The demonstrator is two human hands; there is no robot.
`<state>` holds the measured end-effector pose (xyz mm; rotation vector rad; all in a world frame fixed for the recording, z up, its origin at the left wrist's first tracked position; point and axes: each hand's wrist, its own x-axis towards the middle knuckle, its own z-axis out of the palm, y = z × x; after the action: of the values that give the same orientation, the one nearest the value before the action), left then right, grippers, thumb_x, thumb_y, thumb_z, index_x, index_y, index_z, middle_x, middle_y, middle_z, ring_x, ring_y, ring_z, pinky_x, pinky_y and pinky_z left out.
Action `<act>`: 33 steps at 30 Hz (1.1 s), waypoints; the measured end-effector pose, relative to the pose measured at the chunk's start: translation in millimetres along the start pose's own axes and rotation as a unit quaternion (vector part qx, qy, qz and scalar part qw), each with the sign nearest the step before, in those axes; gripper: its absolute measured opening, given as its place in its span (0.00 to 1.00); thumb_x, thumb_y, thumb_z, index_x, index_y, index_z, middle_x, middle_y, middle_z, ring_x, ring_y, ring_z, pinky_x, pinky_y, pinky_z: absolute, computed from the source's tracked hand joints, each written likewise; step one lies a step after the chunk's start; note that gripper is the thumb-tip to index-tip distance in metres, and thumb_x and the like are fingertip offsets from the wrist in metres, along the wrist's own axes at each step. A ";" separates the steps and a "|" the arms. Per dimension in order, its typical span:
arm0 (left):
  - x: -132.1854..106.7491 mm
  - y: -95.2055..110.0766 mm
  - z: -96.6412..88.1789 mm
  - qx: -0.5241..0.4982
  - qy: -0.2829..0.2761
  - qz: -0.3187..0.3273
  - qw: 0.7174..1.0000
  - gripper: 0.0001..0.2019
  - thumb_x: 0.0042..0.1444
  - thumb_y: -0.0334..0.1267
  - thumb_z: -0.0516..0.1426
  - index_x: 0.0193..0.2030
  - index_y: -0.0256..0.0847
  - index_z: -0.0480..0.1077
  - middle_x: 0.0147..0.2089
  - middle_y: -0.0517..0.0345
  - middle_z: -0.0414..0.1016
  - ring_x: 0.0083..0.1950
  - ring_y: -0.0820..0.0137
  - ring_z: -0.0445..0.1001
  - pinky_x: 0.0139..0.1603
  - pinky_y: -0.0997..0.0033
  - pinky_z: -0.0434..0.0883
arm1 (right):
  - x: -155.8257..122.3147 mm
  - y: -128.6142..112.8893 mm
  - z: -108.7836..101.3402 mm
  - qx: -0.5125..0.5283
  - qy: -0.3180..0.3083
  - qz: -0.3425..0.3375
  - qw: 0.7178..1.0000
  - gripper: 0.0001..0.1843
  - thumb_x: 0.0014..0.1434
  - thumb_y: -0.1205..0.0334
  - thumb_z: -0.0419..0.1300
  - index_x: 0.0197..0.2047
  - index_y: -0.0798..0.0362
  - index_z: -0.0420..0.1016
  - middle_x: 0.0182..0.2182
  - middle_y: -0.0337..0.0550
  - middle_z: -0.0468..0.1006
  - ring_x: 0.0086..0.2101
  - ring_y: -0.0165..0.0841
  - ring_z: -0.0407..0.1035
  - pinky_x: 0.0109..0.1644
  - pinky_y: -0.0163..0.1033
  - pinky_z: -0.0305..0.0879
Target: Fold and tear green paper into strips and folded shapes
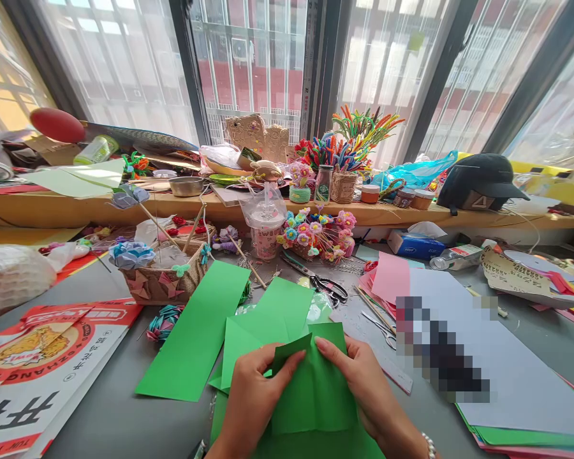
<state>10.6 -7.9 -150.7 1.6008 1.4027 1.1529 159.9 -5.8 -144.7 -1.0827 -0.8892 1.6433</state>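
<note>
Between my two hands is a creased sheet of green paper (316, 395), its top edge split into two raised flaps. My left hand (256, 389) pinches the left flap between thumb and fingers. At the other flap, my right hand (361, 376) presses its thumb on the front with the fingers behind. Under and beyond them lie more green pieces, among them a long green strip (198, 338) to the left and a shorter green piece (287, 299) behind. A pearl bracelet (429, 445) circles my right wrist.
Black-handled scissors (332, 288) and smaller scissors (387, 335) lie beyond my hands. A stack of white paper (521, 363) is on the right, a printed paper bag (43, 376) on the left. Behind stand a craft basket (157, 280), a lidded cup (266, 233) and crocheted flowers (310, 233).
</note>
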 end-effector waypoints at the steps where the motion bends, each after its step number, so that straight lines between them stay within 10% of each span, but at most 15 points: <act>1: 0.1 0.0 0.0 -0.002 -0.001 -0.004 1.000 0.10 0.46 0.44 0.57 0.27 0.40 0.75 0.26 0.59 0.77 0.28 0.67 0.72 0.27 0.76 0.69 | -0.1 -0.3 -0.4 -0.004 -0.001 -0.003 1.000 0.16 0.47 0.53 0.61 0.31 0.60 0.73 0.23 0.45 0.77 0.25 0.36 0.71 0.30 0.39 0.67; 10: 3.9 7.3 -3.8 -0.115 -0.033 -0.134 0.984 0.13 0.42 0.46 0.59 0.24 0.36 0.72 0.24 0.59 0.76 0.25 0.67 0.71 0.22 0.76 0.68 | -0.2 -3.8 -4.9 -0.081 0.006 -0.017 0.997 0.17 0.46 0.51 0.61 0.29 0.59 0.72 0.24 0.45 0.76 0.26 0.36 0.70 0.31 0.39 0.67; 19: 0.9 -0.8 -1.3 -0.009 -0.009 -0.040 0.999 0.14 0.45 0.47 0.57 0.26 0.37 0.74 0.26 0.58 0.75 0.29 0.66 0.70 0.27 0.75 0.68 | 2.1 2.3 -2.9 0.011 -0.009 0.013 1.000 0.17 0.48 0.54 0.61 0.34 0.62 0.73 0.23 0.47 0.76 0.23 0.33 0.70 0.29 0.37 0.65; 33: 2.6 2.1 -2.2 -0.109 -0.060 -0.135 0.983 0.15 0.43 0.47 0.59 0.26 0.35 0.73 0.26 0.57 0.76 0.27 0.67 0.71 0.24 0.75 0.68 | 2.6 1.3 -6.8 -0.044 0.007 -0.008 0.999 0.16 0.46 0.54 0.62 0.29 0.60 0.72 0.24 0.45 0.76 0.24 0.33 0.69 0.29 0.38 0.65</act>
<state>9.3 -5.7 -147.5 1.2618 1.3173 0.9946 165.4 -3.2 -148.9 -1.1417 -0.9673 1.5942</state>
